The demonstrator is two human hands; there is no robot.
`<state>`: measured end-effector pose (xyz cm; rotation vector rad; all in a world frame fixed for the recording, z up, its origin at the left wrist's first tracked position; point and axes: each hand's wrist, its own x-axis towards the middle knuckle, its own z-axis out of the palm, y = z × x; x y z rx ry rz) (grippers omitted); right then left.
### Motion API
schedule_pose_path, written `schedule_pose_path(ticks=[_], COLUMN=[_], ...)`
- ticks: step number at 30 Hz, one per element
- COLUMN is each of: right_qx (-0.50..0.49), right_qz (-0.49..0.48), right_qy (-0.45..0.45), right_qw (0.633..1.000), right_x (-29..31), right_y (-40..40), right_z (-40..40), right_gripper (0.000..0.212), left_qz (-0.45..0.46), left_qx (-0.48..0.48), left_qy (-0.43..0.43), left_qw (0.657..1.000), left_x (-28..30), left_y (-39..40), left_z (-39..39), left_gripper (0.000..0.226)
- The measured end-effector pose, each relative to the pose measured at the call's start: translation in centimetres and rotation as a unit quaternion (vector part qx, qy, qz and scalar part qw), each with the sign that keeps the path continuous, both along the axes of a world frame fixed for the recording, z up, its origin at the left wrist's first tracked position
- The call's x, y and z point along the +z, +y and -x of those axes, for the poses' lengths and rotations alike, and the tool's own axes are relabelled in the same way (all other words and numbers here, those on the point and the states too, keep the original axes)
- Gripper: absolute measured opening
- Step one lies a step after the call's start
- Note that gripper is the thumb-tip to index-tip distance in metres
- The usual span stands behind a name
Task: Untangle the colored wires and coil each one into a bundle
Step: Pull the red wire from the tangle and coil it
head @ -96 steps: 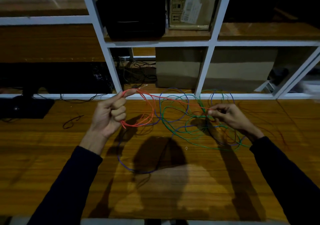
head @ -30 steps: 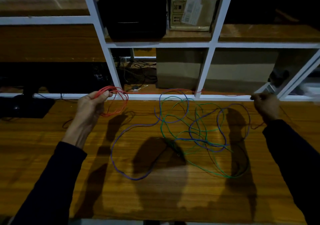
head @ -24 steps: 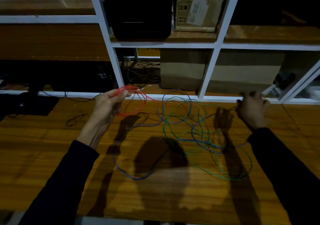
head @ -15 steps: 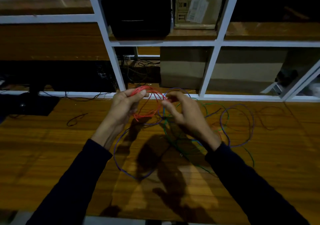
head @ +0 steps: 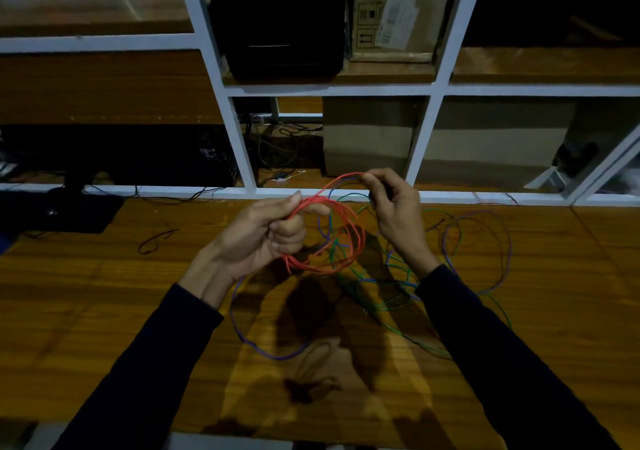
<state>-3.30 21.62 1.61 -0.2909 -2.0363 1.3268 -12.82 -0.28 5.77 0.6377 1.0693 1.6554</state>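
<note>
Coil of red wire (head: 341,238) pinched in my left hand (head: 263,238); right hand (head: 394,207) fingers (head: 367,180) pinch, I think, its loose run up-right, far side.

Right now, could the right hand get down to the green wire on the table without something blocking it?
Probably yes. The right hand hangs just above the green wire, nothing between them, but its grip holds the red wire.

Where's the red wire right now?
In the head view, the red wire hangs as a coil at centre, above the table, pinched by the left hand and fed by the right hand, over the green wire.
</note>
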Motion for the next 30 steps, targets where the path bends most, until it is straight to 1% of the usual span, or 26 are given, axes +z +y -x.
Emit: schedule_pose_path(ticks=[2, 5, 7, 10, 15, 20, 24, 27, 29, 30], right_qx=[0.005, 0.055, 0.069, 0.065, 0.083, 0.111, 0.072, 0.029, -0.003, -0.030], right_qz=[-0.029, -0.059, -0.071, -0.100, -0.133, -0.057, 0.016, 0.060, 0.048, 0.021], right_qy=[-0.034, -0.130, -0.188, -0.219, -0.243, -0.233, -0.208, -0.176, -0.157, -0.155], right_qw=[0.999, 0.988, 0.977, 0.968, 0.957, 0.965, 0.975, 0.982, 0.986, 0.987], right_x=[-1.2, -3.5, -5.5, -7.0, -7.1, -6.7, -7.2, -7.1, -6.8, -6.6], right_y=[0.0, 0.5, 1.2, 2.6, 4.6, 5.7, 6.5, 6.2, 5.6, 5.3], right_z=[0.3, -0.1, -0.8, -2.0, -3.4, -4.6, -5.8, -6.2, -6.0, -5.8], right_gripper=[0.019, 0.023, 0.025, 0.026, 0.022, 0.014, 0.008, 0.007, 0.004, 0.002], left_qz=[-0.051, -0.100, -0.113, -0.100, -0.094, -0.101, -0.126, -0.109, -0.098, -0.095], left_qx=[-0.005, 0.033, 0.075, 0.120, 0.170, 0.217, 0.261, 0.264, 0.258, 0.254], left_qy=[-0.031, -0.060, -0.061, -0.059, -0.090, -0.109, -0.127, -0.114, -0.101, -0.097], left_qw=[0.998, 0.993, 0.989, 0.986, 0.977, 0.965, 0.949, 0.952, 0.956, 0.958], left_x=[0.5, 1.3, 1.6, 1.4, 0.3, -0.5, -0.7, -1.0, -1.4, -1.5], left_y=[0.2, -0.1, -0.7, -1.4, -2.0, -2.7, -3.7, -3.7, -3.1, -2.7], left_z=[-0.1, 0.4, 1.2, 2.2, 2.8, 3.9, 5.1, 5.2, 4.9, 4.8], left_gripper=[0.045, 0.045, 0.046, 0.046, 0.044, 0.043, 0.038, 0.036, 0.039, 0.040])
